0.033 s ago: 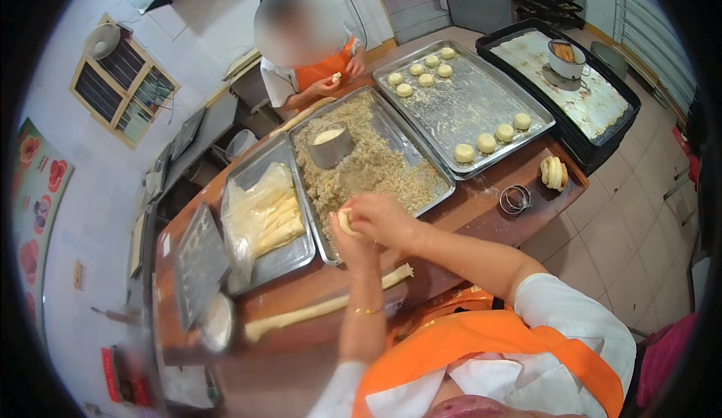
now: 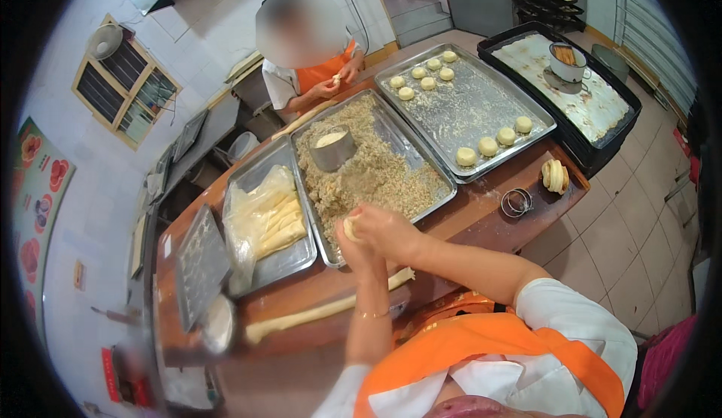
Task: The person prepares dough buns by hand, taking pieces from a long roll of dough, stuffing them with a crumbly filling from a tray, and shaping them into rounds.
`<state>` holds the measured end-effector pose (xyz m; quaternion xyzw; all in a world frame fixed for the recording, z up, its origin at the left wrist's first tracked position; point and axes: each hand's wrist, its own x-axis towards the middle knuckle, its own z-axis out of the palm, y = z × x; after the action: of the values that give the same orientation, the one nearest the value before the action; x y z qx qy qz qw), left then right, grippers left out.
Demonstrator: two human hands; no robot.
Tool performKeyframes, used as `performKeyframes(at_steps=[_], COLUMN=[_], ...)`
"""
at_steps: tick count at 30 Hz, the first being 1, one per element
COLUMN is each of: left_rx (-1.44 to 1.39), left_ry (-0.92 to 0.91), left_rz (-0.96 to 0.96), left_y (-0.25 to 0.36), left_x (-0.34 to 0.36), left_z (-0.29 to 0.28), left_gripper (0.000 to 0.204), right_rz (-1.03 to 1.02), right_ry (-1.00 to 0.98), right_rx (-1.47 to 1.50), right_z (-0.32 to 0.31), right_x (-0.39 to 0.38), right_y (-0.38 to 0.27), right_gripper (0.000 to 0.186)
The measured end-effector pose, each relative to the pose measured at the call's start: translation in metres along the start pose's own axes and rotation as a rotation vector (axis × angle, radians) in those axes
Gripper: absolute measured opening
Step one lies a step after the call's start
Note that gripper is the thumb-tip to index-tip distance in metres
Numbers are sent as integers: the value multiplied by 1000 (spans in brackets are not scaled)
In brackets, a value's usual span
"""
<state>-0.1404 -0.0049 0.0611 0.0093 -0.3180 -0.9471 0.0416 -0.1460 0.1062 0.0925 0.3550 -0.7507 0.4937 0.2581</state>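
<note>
You hold one small dough piece (image 2: 351, 231) between your two hands, above the near edge of the tray of crumbly mix (image 2: 410, 182). Your left hand (image 2: 360, 255) is cupped under it, and your right hand (image 2: 386, 232) has its fingers bent closely over it — so both grip it, but how far this piece is formed I cannot tell, because the fingers cover most of it.

What is done lies on the flat tray (image 2: 481, 113): eleven pale rounds (image 2: 466, 156), seven toward the far end and four at the near end. As I judge, much is left. One long dough rope (image 2: 316, 314) lies uncut on the table (image 2: 538, 211), more dough strips (image 2: 284, 230) lie partly under plastic (image 2: 244, 215), and plenty of mix remains around the metal cup (image 2: 331, 156). Across the table, a co-worker (image 2: 320, 78) also holds a small piece — its shape is not clear.
</note>
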Motion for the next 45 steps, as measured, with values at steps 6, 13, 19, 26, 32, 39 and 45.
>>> performKeyframes(at_steps=[6,13,19,26,32,39,45], left_rx=[-384,-459,-425,-356,-539,-297,-180], left_ry=[32,212,261,314,50,209,351], left_rz=[-268,-250,-292,-300,-337,-239,-333], left_y=[-15,-32,-20,-36,-24,-38,-51], left_x=[0,23,20,24,14,7,14], left_z=[-13,-21,-24,-23,-34,-8,-30], left_gripper=[33,31,31,28,28,33,33], right_rz=[-4,-104,220,267,300,441,394], right_ry=[-94,45,-33,-228,48,-65,-143], right_rx=[-203,-356,40,183,303,319,267], right_z=[-22,-12,-16,2,-18,-9,13], right_x=[-6,10,-8,-31,-7,-27,-53], right_y=[-4,36,52,48,59,48,58], right_gripper=[16,40,53,50,53,55,47])
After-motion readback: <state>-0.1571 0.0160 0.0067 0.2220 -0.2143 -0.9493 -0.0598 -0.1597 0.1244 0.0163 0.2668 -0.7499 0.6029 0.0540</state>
